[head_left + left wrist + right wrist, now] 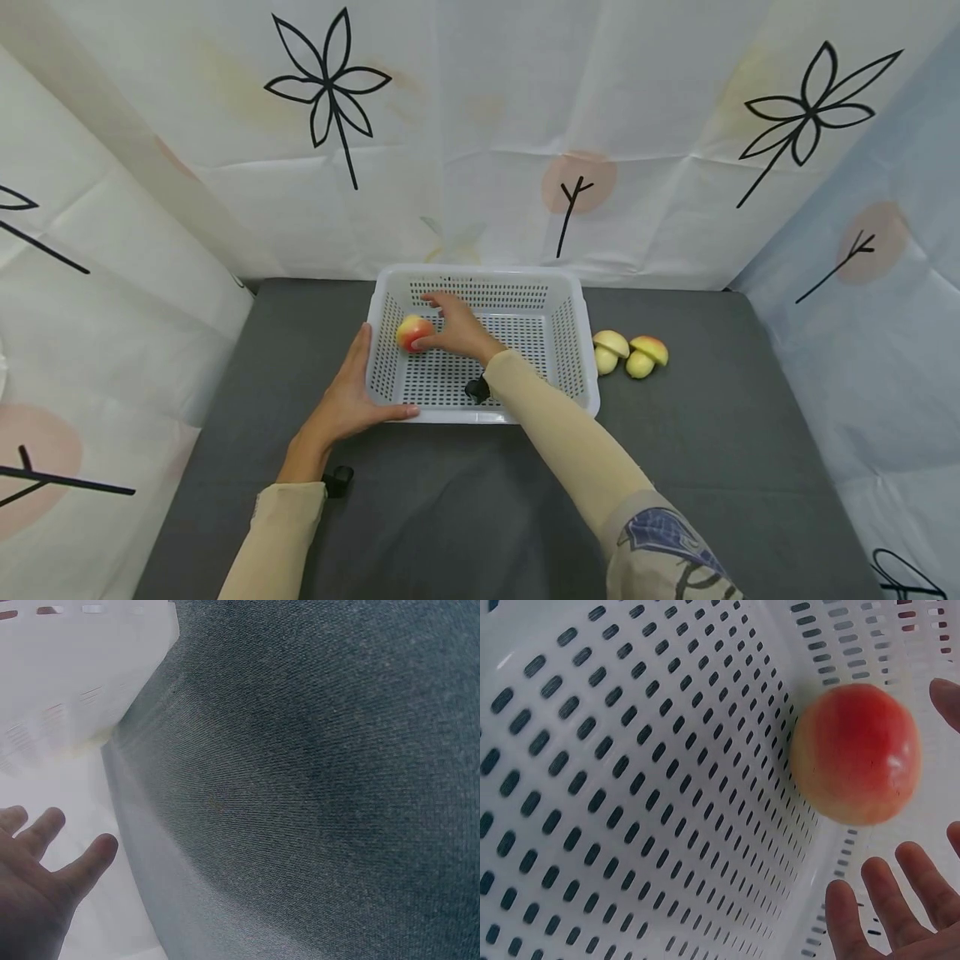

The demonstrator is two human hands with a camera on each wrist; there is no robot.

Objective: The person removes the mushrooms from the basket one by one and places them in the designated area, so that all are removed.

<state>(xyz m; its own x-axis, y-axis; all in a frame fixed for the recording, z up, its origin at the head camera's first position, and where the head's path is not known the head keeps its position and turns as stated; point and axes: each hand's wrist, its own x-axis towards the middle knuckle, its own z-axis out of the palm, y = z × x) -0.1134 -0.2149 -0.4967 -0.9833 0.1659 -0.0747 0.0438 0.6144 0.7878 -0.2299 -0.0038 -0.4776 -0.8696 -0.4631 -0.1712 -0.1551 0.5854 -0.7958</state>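
A red-and-yellow fruit, apple-like and glossy point(857, 754), lies inside a white perforated plastic basket point(551, 414), near its left wall. My right hand point(461, 329) reaches into the basket with spread fingers. In the head view its thumb overlaps the fruit's right edge; in the right wrist view a gap shows between the fingers and the fruit point(415, 333). My left hand point(348, 404) is at the basket's front left corner, its fingers straight along the left side and the thumb along the front rim. The left wrist view shows that hand point(37, 877) with fingers spread, below the basket wall point(75, 660).
Two yellowish mushroom-shaped pieces, one plain point(610, 350) and one with a reddish cap point(647, 357), lie right of the basket. A dark grey cloth point(712, 467) covers the table. White printed curtains point(480, 200) enclose the back and sides.
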